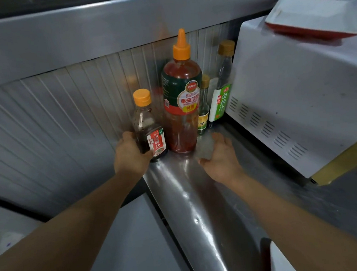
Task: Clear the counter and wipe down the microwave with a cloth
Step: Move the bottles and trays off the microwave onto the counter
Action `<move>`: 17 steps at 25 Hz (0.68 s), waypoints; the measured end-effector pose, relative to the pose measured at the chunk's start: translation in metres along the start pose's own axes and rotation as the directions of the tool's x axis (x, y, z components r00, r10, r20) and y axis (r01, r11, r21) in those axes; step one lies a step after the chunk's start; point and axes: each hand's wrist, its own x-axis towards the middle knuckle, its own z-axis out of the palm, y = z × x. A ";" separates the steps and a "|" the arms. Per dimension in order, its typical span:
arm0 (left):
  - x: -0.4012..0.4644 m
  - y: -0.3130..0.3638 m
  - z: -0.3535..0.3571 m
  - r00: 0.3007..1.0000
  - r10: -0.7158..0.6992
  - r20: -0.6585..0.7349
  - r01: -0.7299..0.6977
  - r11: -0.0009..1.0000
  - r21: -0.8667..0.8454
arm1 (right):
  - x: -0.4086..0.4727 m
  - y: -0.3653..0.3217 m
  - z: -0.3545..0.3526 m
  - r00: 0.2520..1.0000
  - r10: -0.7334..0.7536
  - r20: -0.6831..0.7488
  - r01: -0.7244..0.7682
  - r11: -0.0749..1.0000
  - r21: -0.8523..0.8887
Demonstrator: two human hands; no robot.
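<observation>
Left hand (129, 154) grips the dark sauce bottle (148, 127); right hand (220, 153) curls around a blurred clear object (204, 147).

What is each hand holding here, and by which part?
The left hand grips the dark sauce bottle round its lower body. The right hand holds a small pale, blurred item in its fingers; what it is cannot be told.

My left hand (131, 154) covers the lower left side of the dark sauce bottle (148, 127). The thing in my right hand (220, 155) is a pale blur; I cannot tell what it is. The ketchup bottle (181, 96) hides most of a small bottle (204, 109) behind it. The microwave (299, 94) runs off the right edge.
</observation>
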 end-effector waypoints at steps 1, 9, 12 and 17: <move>-0.001 -0.001 0.003 0.999 -0.022 0.025 0.021 0.999 0.046 | -0.001 0.002 0.001 1.000 0.002 0.003 -0.002 1.000 -0.001; 0.004 0.005 0.009 1.000 -0.009 -0.002 0.009 0.992 0.123 | -0.005 0.015 -0.001 0.999 0.019 0.037 -0.016 0.997 -0.074; 0.000 0.011 0.006 0.999 -0.023 0.029 0.019 0.991 0.129 | -0.009 0.016 -0.008 0.999 0.018 0.036 -0.015 0.996 -0.086; -0.026 0.027 -0.011 0.929 -0.225 0.293 0.086 0.904 0.419 | -0.026 0.012 -0.031 0.997 0.013 0.079 -0.001 0.990 -0.141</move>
